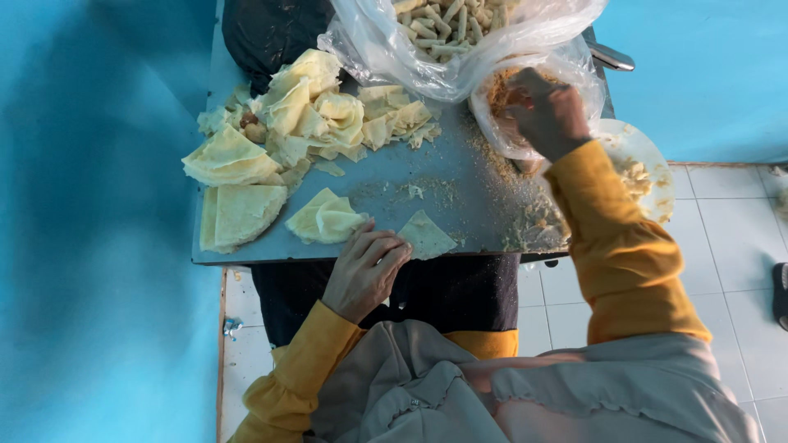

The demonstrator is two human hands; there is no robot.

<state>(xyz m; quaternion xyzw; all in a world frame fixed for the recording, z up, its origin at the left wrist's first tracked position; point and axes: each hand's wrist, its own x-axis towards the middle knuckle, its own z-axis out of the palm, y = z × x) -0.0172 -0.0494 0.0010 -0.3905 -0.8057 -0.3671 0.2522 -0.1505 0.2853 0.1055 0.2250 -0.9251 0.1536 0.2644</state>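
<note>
At the counter's [460,205] near edge the left hand [361,271] lies flat, fingers loosely apart, touching one small wrapper square [427,236] that is laid out but unfilled, with stacks of folded wrappers [238,213] waiting toward the left edge. At the far right corner the right hand [546,111] is bunched inside a clear bag of brown crumbs [501,123]. Beyond it, a larger clear bag [443,49] holds finished pale rolls [443,25]; neither bag shows a label.

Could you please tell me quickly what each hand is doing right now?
Left hand: open, fingertips resting on the small pale triangular wrapper piece.
Right hand: inside the clear plastic bag of brown crumbs; grip cannot be told.
</note>
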